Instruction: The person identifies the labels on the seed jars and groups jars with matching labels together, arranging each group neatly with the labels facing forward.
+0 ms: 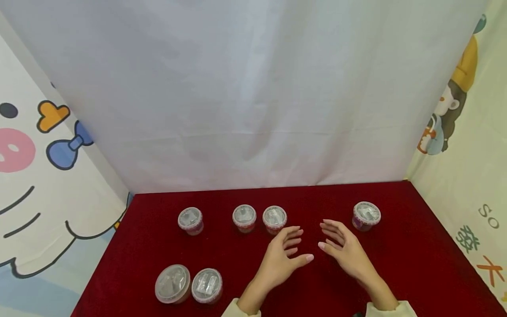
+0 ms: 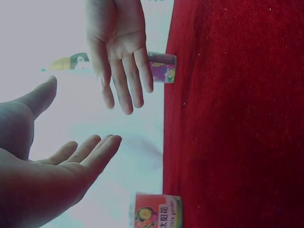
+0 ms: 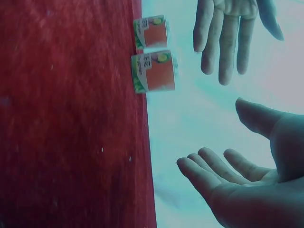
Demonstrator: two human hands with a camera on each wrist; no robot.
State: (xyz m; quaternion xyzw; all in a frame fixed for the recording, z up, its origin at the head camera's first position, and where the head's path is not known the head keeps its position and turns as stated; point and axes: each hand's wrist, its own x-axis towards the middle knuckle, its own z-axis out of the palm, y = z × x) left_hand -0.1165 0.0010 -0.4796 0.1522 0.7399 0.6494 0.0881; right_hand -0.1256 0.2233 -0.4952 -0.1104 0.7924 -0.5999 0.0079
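My left hand [image 1: 280,259] hovers over the middle of the red cloth, its fingers gently bent and holding nothing. Facing it, palm inward, is my right hand [image 1: 345,249], also holding nothing, with a gap between the two. Nearest the left fingertips stands a small lidded tub [image 1: 275,217], with a similar red-labelled tub [image 1: 244,216] just left of it. Beyond the right hand sits a purple-labelled tub [image 1: 366,215]. In the left wrist view a red tub [image 2: 156,211] shows a flower picture and "little garden" lettering.
Another purple-labelled tub [image 1: 191,220] stands at the back left. Close to the front left, a wider lidded tub [image 1: 172,284] sits beside a smaller one [image 1: 207,285]. A white curtain [image 1: 253,97] rises behind the red-covered table [image 1: 412,264], with printed cloths at both sides.
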